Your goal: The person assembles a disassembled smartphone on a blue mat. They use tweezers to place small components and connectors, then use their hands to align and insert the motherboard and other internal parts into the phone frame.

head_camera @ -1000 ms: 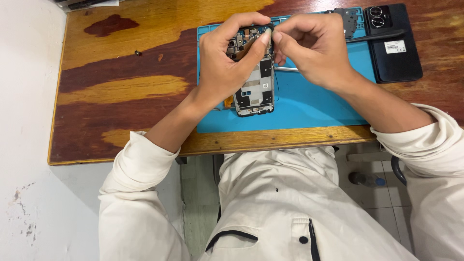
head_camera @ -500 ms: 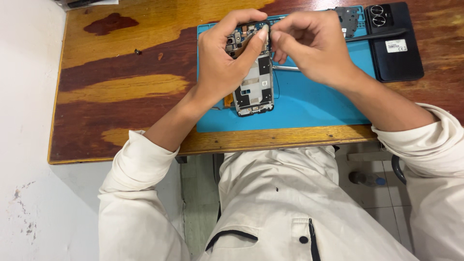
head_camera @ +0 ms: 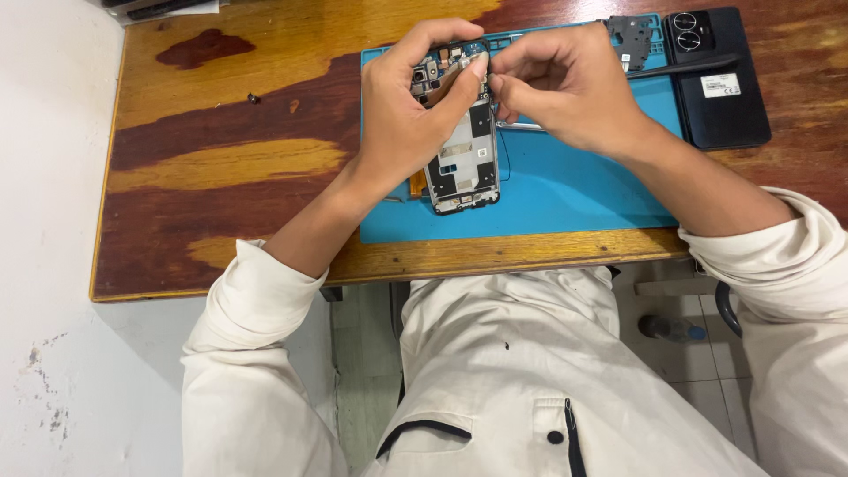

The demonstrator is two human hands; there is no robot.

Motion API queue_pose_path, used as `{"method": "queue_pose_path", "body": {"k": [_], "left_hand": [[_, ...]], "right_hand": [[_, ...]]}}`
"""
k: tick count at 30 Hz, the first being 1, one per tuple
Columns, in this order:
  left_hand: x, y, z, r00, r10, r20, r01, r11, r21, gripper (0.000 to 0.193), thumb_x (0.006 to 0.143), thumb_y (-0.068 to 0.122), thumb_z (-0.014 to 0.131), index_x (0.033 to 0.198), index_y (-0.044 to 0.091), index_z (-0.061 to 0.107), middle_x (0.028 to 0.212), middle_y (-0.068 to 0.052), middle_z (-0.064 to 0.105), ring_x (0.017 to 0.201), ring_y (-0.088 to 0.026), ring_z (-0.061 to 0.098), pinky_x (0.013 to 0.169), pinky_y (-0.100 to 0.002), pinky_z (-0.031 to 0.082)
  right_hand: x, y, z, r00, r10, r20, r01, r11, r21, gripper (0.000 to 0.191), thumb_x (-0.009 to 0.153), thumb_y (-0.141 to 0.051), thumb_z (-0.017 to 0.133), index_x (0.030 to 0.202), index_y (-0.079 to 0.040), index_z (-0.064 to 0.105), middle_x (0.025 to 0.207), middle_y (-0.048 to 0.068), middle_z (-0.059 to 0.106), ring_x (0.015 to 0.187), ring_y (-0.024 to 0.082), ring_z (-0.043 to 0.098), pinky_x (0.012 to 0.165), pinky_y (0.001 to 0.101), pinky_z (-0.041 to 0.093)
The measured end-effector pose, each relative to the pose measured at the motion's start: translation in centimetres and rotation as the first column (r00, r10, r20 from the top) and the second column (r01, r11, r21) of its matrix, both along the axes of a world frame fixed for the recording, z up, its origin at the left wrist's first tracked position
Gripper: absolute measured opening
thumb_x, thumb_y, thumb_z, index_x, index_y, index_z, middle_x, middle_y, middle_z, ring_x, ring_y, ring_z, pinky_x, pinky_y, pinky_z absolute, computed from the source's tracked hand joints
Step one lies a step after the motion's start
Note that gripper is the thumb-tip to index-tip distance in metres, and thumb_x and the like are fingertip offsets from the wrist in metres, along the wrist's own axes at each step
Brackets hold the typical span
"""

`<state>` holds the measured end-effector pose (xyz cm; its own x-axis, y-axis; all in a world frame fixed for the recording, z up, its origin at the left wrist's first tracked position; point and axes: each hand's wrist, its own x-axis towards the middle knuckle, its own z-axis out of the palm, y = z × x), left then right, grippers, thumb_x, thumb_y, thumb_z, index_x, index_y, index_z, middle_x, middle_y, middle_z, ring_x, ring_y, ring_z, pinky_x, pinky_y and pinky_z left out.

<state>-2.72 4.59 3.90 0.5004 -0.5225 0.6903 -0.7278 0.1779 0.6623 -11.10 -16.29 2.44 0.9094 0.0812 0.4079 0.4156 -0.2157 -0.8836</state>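
An opened phone [head_camera: 461,163] with its back off and its inner boards bare lies over a blue work mat [head_camera: 565,190]. My left hand [head_camera: 408,110] wraps around the phone's upper end, thumb and fingers on both sides. My right hand [head_camera: 570,88] is pinched at the phone's top right edge, fingertips touching the left thumb. What the right fingers pinch is too small to make out.
A black phone back cover [head_camera: 720,84] lies at the mat's right end, with a small dark frame part [head_camera: 632,35] beside it. Metal tweezers [head_camera: 521,126] rest on the mat under my right hand. A tiny screw [head_camera: 253,98] sits on the wooden table [head_camera: 221,168].
The phone's top end has been lifted and tilted a little in my left hand. My right hand stays pinched at its top right edge.
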Motion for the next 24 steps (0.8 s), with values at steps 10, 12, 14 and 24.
{"method": "queue_pose_path", "body": {"k": [10,12,14,24], "left_hand": [[-0.1,0.0,0.1,1.000,0.004,-0.021,-0.003,1.000,0.014,0.020,0.103,0.006,0.075,0.122,0.004,0.069,0.099,-0.002,0.077,0.089,-0.004,0.069,0.079,-0.022,0.058],[0.0,0.0,0.1,1.000,0.003,-0.007,-0.003,1.000,0.016,0.020,0.103,0.006,0.075,0.122,0.004,0.069,0.101,-0.003,0.077,0.091,-0.005,0.070,0.082,-0.023,0.058],[0.0,0.0,0.0,1.000,0.004,0.006,-0.005,1.000,0.023,0.021,0.102,0.006,0.076,0.122,0.004,0.069,0.104,-0.003,0.077,0.094,-0.006,0.072,0.084,-0.024,0.059],[0.4,0.0,0.0,0.998,0.013,0.060,-0.015,0.999,0.038,0.030,0.098,0.007,0.082,0.124,0.004,0.068,0.112,-0.006,0.077,0.102,-0.011,0.074,0.093,-0.027,0.060]], "right_hand": [[0.1,-0.4,-0.2,0.999,0.019,-0.032,-0.018,1.000,0.023,0.011,0.104,0.002,0.066,0.113,0.007,0.069,0.096,0.011,0.074,0.085,0.013,0.074,0.076,0.0276,0.064],[0.1,-0.6,-0.1,0.999,0.035,-0.035,-0.034,0.999,0.023,0.012,0.103,0.003,0.066,0.113,0.008,0.070,0.097,0.011,0.074,0.085,0.013,0.073,0.077,0.0276,0.063],[0.0,-0.6,0.0,0.998,0.046,-0.039,-0.045,0.999,0.024,0.012,0.102,0.005,0.066,0.113,0.008,0.070,0.098,0.011,0.074,0.086,0.013,0.073,0.078,0.0277,0.063],[0.0,-0.8,0.8,0.996,0.053,-0.066,-0.055,0.998,-0.025,0.013,0.101,0.004,0.066,0.113,0.004,0.072,0.096,0.009,0.073,0.084,0.011,0.073,0.077,0.0262,0.063]]}}
